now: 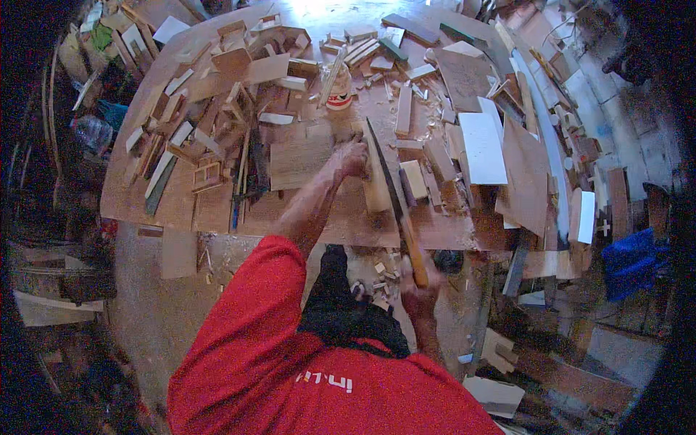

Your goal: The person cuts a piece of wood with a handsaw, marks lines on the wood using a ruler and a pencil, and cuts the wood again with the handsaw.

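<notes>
My left hand (351,156) is closed on the far part of a narrow light wooden piece (376,190) on the workbench (304,223). In my right hand (420,291), low at the bench's front edge, is the wooden handle of a long dark-bladed tool (388,172). Its blade tapers to a point and runs away from me along the right side of the wooden piece. Blur on the right hand and handle hides whether the blade touches the wood. A flat wooden board (297,165) lies left of my left hand.
A white tub (338,90) with sticks in it stands beyond my left hand. Wood offcuts and small wooden frames (207,176) crowd the left side. At the right lie a white panel (483,148), a short block (414,179) and brown sheets (523,177). Scraps litter the floor.
</notes>
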`<state>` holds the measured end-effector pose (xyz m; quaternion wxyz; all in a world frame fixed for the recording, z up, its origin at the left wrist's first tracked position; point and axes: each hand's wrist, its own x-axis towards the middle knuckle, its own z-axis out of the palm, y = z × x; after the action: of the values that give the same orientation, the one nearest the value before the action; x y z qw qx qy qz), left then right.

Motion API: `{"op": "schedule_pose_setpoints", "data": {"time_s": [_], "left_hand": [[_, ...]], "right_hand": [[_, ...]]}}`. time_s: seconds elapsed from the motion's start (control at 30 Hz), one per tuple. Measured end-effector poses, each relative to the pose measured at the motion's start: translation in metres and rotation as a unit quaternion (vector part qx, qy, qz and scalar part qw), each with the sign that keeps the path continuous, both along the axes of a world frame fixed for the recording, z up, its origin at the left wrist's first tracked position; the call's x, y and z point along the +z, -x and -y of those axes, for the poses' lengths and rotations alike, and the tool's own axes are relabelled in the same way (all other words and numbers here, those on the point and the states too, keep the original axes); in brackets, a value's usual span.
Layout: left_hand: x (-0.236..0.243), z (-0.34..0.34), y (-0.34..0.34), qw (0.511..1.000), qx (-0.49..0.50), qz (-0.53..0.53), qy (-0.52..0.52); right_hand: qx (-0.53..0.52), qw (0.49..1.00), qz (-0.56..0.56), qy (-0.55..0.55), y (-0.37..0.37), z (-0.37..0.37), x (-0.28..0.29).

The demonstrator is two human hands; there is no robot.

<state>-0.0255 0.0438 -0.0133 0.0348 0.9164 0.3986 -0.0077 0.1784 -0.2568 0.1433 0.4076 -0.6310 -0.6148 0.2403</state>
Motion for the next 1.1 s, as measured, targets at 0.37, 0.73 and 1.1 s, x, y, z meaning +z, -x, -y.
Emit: {"op": "schedule_pose_setpoints", "data": {"time_s": [0.37,0.73,1.1], "left_hand": [[0.009,-0.004,0.011,0.984,-0.152,-0.061,-0.071],[0.012,0.001,0.004,0.989,-0.090,-0.085,-0.079],[0.022,0.011,0.001,0.993,-0.054,0.044,-0.099]], "right_hand": [[-0.008,0.994,0.040,0.099,-0.015,0.007,-0.025],[-0.016,1.000,0.024,-0.011,-0.013,0.004,-0.021],[0.030,0.997,0.065,-0.016,-0.012,0.006,0.008]]}}
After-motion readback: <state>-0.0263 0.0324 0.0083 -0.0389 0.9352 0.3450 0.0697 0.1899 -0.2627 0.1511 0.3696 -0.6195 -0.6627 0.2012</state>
